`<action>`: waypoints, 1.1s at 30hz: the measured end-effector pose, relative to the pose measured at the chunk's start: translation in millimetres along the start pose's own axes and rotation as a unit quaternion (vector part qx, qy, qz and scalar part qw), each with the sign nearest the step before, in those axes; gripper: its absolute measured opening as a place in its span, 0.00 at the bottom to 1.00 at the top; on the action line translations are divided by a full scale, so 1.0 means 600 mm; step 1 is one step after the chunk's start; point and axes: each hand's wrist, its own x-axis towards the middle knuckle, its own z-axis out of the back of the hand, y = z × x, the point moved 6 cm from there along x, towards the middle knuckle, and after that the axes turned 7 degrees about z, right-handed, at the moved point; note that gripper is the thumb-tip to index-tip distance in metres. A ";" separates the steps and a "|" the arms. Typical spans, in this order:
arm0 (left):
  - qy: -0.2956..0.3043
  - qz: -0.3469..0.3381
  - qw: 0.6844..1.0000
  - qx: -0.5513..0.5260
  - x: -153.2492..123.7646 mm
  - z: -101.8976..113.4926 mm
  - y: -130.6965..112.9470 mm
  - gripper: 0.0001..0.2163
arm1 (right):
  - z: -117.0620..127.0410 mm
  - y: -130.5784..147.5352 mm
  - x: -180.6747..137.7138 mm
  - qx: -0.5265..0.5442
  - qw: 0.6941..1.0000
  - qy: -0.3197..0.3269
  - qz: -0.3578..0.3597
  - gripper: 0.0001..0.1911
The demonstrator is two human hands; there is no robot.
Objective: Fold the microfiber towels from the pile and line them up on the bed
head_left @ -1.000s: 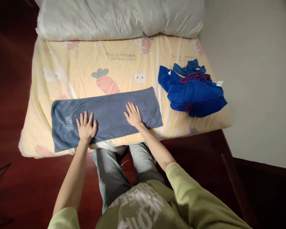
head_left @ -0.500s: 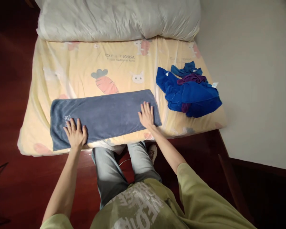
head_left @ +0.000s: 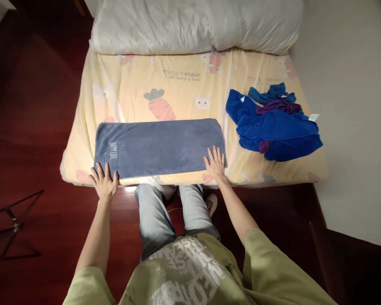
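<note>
A grey-blue towel (head_left: pixel 161 146) lies flat in a long rectangle near the front edge of the bed, with "HAPPY LIFE" in white letters at its left end. My left hand (head_left: pixel 104 182) rests at the towel's near left corner, fingers spread, palm over the bed's edge. At the near right corner, my right hand (head_left: pixel 215 164) lies flat with its fingers apart on the cloth. Neither hand grips anything. To the right sits a crumpled pile of blue cloths (head_left: pixel 282 129), with a purple cloth (head_left: pixel 277 107) and a teal cloth (head_left: pixel 269 94) among them.
The bed (head_left: pixel 130 89) has a yellow sheet printed with carrots and rabbits. A rolled white quilt (head_left: pixel 197 27) lies across its far side. A pale wall (head_left: pixel 349 106) borders the right. Thin dark stand legs (head_left: pixel 14 226) are on the red-brown floor at left.
My left hand has slid toward me, off the lettering to the near corner. My right hand has moved slightly toward the near edge. The camera view has shifted left.
</note>
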 end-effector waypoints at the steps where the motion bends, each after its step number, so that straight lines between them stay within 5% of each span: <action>1: -0.003 0.002 1.000 0.001 0.000 -0.001 0.001 0.33 | 0.004 -0.016 -0.006 -0.003 1.000 -0.004 -0.010 0.33; 8: 0.032 0.022 0.999 -0.002 0.001 0.018 -0.024 0.34 | 0.017 -0.021 -0.006 0.037 0.999 -0.001 -0.032 0.34; 13: 0.031 -0.062 0.996 -0.048 -0.137 0.036 -0.112 0.33 | 0.056 0.048 -0.049 0.217 0.963 -0.151 -0.053 0.31; 16: 0.148 -0.165 0.973 -0.069 -0.268 -0.003 -0.178 0.29 | 0.027 0.138 -0.113 0.445 0.868 -0.188 -0.112 0.24; 20: 0.176 -0.169 0.969 -0.040 -0.352 -0.033 -0.202 0.24 | -0.073 0.271 -0.169 0.714 0.646 -0.056 -0.265 0.14; 23: 0.167 -0.152 0.974 -0.034 -0.351 -0.031 -0.197 0.24 | -0.118 0.331 -0.169 0.793 0.505 -0.011 -0.340 0.05; 25: 0.165 -0.152 0.974 -0.027 -0.340 -0.023 -0.196 0.22 | -0.133 0.347 -0.156 0.813 0.453 -0.013 -0.364 0.03; 29: 0.215 -0.150 0.965 -0.021 -0.281 -0.003 -0.213 0.20 | -0.148 0.358 -0.133 0.810 0.437 -0.027 -0.390 0.03; 33: 0.273 -0.114 0.955 -0.006 -0.129 0.020 -0.270 0.21 | -0.162 0.366 -0.125 0.806 0.418 -0.036 -0.417 0.03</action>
